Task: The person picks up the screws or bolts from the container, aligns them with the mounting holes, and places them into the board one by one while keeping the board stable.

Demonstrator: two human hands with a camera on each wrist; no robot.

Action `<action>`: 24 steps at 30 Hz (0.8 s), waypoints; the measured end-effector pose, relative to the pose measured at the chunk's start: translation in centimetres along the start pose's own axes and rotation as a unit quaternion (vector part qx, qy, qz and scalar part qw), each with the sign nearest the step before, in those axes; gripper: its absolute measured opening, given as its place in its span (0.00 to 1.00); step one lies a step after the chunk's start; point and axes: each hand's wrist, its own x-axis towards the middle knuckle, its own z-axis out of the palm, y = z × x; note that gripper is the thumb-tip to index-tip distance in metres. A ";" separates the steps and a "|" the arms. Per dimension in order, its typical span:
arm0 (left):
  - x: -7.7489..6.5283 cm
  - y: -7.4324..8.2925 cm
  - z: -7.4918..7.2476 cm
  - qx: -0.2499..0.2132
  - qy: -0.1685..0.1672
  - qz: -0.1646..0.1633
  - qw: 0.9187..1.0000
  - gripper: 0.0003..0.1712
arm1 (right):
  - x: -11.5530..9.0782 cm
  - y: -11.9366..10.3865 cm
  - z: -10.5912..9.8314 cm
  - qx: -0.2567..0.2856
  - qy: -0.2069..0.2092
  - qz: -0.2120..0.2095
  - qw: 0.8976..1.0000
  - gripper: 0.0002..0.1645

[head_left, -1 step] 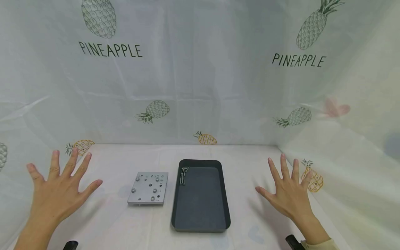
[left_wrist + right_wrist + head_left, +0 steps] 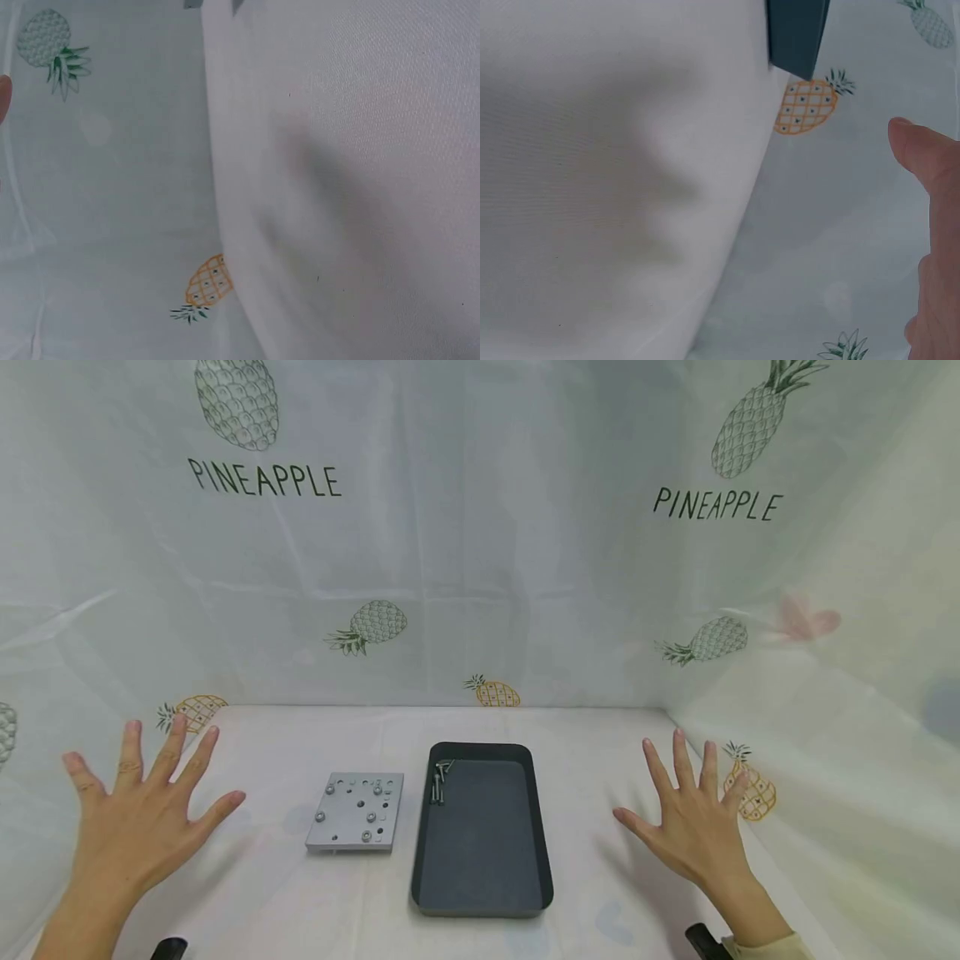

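Note:
My left hand (image 2: 142, 831) is held with fingers spread, left of a silver metal plate (image 2: 348, 810) and apart from it. The plate has several holes, and several screws (image 2: 378, 791) stand in it. To its right lies a dark grey rectangular tray (image 2: 487, 852), with several loose silver screws (image 2: 437, 789) at its far left corner. My right hand (image 2: 697, 827), also spread and holding nothing, is to the right of the tray. In the right wrist view the thumb and edge of that hand (image 2: 941, 217) show beside the tray's corner (image 2: 799, 37). Only a fingertip (image 2: 4, 97) appears in the left wrist view.
White cloth (image 2: 577, 752) covers the table. A pineapple-printed curtain (image 2: 525, 552) rises behind it and along both sides. Black pieces (image 2: 169, 949) show near each wrist at the bottom edge.

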 end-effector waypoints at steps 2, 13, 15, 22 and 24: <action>-0.1 -0.1 0.0 -0.001 -0.001 -0.003 1.000 0.63 | 0.0 0.0 0.1 -0.001 -0.001 -0.001 1.000 0.68; -0.5 -0.3 -0.2 -0.009 0.005 -0.008 1.000 0.61 | 0.6 -0.2 0.1 -0.002 0.001 -0.008 1.000 0.68; -0.5 -0.3 -0.3 -0.007 0.004 -0.006 1.000 0.61 | 0.8 -0.2 0.1 -0.004 -0.001 -0.013 1.000 0.68; -0.2 0.1 -0.5 -0.007 0.015 0.006 1.000 0.60 | 1.9 -0.4 -0.3 -0.007 0.006 -0.029 1.000 0.68; -0.1 0.3 -0.7 -0.006 0.015 0.008 1.000 0.60 | 2.5 -0.7 -0.3 -0.005 0.012 -0.037 0.999 0.68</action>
